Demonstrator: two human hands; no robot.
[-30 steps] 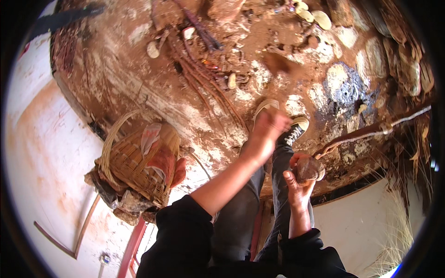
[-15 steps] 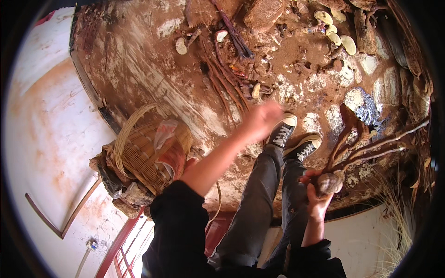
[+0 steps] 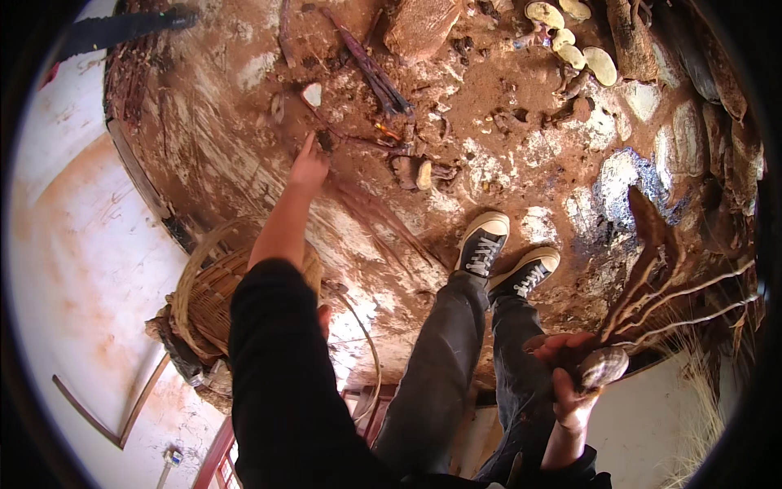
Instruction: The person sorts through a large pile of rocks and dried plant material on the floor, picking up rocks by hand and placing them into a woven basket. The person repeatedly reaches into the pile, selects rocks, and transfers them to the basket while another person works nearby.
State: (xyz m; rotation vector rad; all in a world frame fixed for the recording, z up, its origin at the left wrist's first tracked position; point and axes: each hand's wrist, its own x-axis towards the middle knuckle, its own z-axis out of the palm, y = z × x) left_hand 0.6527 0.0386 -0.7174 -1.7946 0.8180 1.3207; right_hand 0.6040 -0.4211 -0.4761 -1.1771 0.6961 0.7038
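Observation:
My left hand (image 3: 309,169) reaches over the dirty floor at left, its fingers close together at the upper ends of thin brown mushroom stalks (image 3: 381,216), blurred by motion. Exactly how the fingers grip them is partly hidden. Just beyond the fingertips are a dark piece (image 3: 324,140) and a small cap (image 3: 311,95), white with a red edge, on a thin dark-red stem. At the lower right, my right hand (image 3: 570,376) is closed around a bunch of long-stalked mushrooms (image 3: 648,285); a rounded, pale striped knob (image 3: 604,367) shows beside the fingers.
A wicker basket (image 3: 213,285) stands left of my legs, partly behind my sleeve. Pale mushroom caps (image 3: 573,57) lie far right, near a stone (image 3: 421,28). Purple-brown stalks (image 3: 371,65) lie far ahead. My shoes (image 3: 481,244) stand mid-floor; dry grass (image 3: 696,407) rises at right.
My left hand has swung left and away from my shoes. The thin stalks have shifted nearer to me, and the white-and-red cap has moved left. My right hand still holds its bunch.

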